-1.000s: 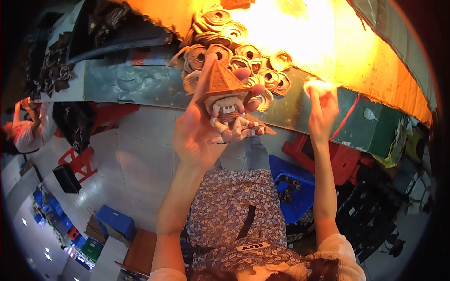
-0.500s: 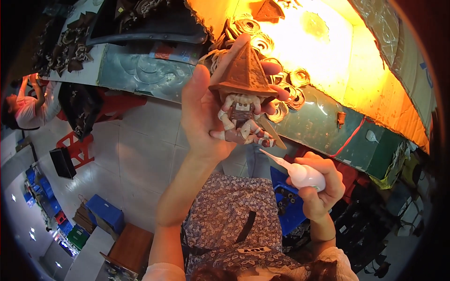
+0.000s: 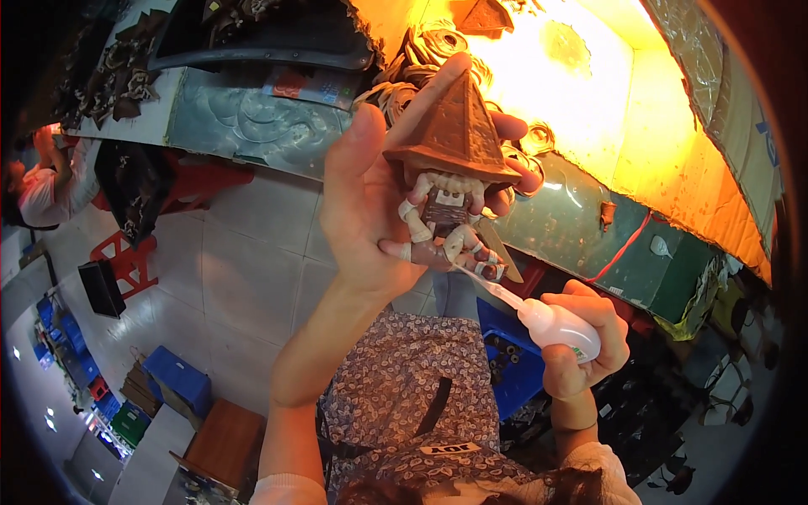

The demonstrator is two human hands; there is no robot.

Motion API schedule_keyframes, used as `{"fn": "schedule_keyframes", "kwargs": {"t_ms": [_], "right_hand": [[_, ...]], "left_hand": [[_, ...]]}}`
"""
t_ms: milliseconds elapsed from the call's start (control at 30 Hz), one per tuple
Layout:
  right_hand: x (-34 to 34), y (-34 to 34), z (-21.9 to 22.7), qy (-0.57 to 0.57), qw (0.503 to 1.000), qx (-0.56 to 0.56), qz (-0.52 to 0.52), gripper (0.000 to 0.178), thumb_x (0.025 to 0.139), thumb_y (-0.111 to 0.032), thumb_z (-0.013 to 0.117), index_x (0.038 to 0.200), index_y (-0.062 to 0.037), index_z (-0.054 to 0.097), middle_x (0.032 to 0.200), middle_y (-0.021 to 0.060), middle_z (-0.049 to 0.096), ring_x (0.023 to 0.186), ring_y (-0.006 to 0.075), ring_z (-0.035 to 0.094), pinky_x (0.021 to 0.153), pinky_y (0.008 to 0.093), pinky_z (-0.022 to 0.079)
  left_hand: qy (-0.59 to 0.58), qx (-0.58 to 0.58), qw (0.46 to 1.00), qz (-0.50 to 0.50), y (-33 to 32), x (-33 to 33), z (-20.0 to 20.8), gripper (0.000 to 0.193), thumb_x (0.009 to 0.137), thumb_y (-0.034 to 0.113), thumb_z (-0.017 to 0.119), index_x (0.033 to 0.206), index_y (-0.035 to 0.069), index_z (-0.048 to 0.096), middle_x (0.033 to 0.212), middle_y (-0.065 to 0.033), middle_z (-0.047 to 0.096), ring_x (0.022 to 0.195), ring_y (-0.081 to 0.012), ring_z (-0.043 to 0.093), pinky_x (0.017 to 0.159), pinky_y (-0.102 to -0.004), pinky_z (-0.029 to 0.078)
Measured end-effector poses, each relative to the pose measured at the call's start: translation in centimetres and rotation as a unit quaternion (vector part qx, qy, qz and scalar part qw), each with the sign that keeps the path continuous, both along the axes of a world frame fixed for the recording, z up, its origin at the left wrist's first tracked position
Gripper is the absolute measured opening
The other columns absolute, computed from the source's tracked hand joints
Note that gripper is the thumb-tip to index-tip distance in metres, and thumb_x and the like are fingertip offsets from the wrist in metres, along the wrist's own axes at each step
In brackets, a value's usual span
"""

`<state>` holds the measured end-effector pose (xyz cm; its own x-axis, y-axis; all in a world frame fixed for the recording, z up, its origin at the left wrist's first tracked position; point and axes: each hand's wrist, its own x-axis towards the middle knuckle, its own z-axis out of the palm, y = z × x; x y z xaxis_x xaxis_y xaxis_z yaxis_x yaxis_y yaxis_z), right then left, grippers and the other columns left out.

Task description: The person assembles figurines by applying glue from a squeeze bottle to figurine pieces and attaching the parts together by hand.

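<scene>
Bottom centre: person's lap in patterned fabric (image 3: 396, 396), forearms coming up from lower edge. Right hand (image 3: 581, 341), lower right of centre, fingers clenched round a small white squeeze bottle (image 3: 560, 326); its thin nozzle points up-left w/ tip touching the lower part of the figurine. Blue crate (image 3: 505, 370) just behind/below that hand. Left hand (image 3: 370, 202), centre frame, raised, fingers wrapped around back of a figurine (image 3: 450, 194): brown cone hat, pale beard, small limbs; thumb on left side, fingertips showing past hat's right edge. Figurine sits upper centre, held upright, clear of the table. Behind it: pile of brown ring-shaped pieces (image 3: 421, 59), on a green-topped table (image 3: 244, 118) running across top. Top right strongly lit yellow-orange, detail washed out. Far left edge: another person in white sleeve (image 3: 46, 189), red stool (image 3: 126, 257) near. Lower left: blue bins (image 3: 177, 379) on pale tiled floor.
</scene>
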<state>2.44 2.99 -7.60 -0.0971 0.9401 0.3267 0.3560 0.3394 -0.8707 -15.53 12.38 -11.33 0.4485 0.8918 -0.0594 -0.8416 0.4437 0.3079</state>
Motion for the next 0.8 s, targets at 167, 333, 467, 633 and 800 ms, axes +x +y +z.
{"fn": "schedule_keyframes", "kwargs": {"t_ms": [167,333,467,633,800], "right_hand": [[0.0,0.0,0.1,0.002,1.000,-0.010,-0.003,0.037,0.068,-0.019,0.077,0.087,0.0081,0.060,0.064,0.0104,0.061,0.046,0.0129,0.043,0.040,0.0243,0.031],[0.1,0.0,0.8,-0.019,0.999,-0.027,-0.021,0.037,0.067,-0.020,0.077,0.087,0.0061,0.061,0.062,0.0096,0.060,0.045,0.0138,0.044,0.040,0.0249,0.031],[0.3,0.1,1.8,-0.075,0.996,-0.036,-0.009,0.038,0.066,-0.021,0.079,0.088,0.0034,0.061,0.059,0.0075,0.057,0.045,0.0152,0.047,0.040,0.0253,0.033],[-0.1,-1.0,3.3,-0.146,0.972,-0.161,-0.088,0.055,0.071,-0.050,0.067,0.085,0.0028,0.064,0.076,0.0127,0.061,0.065,0.0177,0.056,0.060,0.0273,0.044],[0.1,0.1,3.1,-0.124,0.990,-0.062,-0.010,0.039,0.063,-0.022,0.080,0.089,-0.0004,0.061,0.056,0.0064,0.054,0.043,0.0159,0.047,0.040,0.0256,0.033]], "left_hand": [[-0.003,-0.007,1.000,0.003,0.0,0.2,0.1,0.087,0.084,0.066,0.036,0.143,0.005,0.023,0.119,-0.0216,0.049,0.095,-0.0345,0.059,0.069,-0.0341,0.049],[0.011,0.002,1.000,0.002,0.2,0.3,-0.1,0.085,0.084,0.065,0.035,0.143,0.004,0.024,0.119,-0.0227,0.049,0.095,-0.0346,0.059,0.069,-0.0341,0.048],[0.019,0.007,1.000,0.004,0.1,0.3,-0.3,0.085,0.084,0.065,0.035,0.143,0.004,0.024,0.119,-0.0229,0.049,0.095,-0.0345,0.059,0.069,-0.0340,0.048],[0.056,0.020,0.998,0.001,0.1,0.2,-0.2,0.085,0.084,0.064,0.036,0.143,0.004,0.023,0.120,-0.0247,0.047,0.094,-0.0351,0.058,0.070,-0.0341,0.049],[0.032,0.020,0.999,-0.001,0.1,0.1,-0.5,0.085,0.084,0.064,0.036,0.143,0.004,0.022,0.121,-0.0253,0.047,0.095,-0.0356,0.058,0.071,-0.0339,0.050]]}}
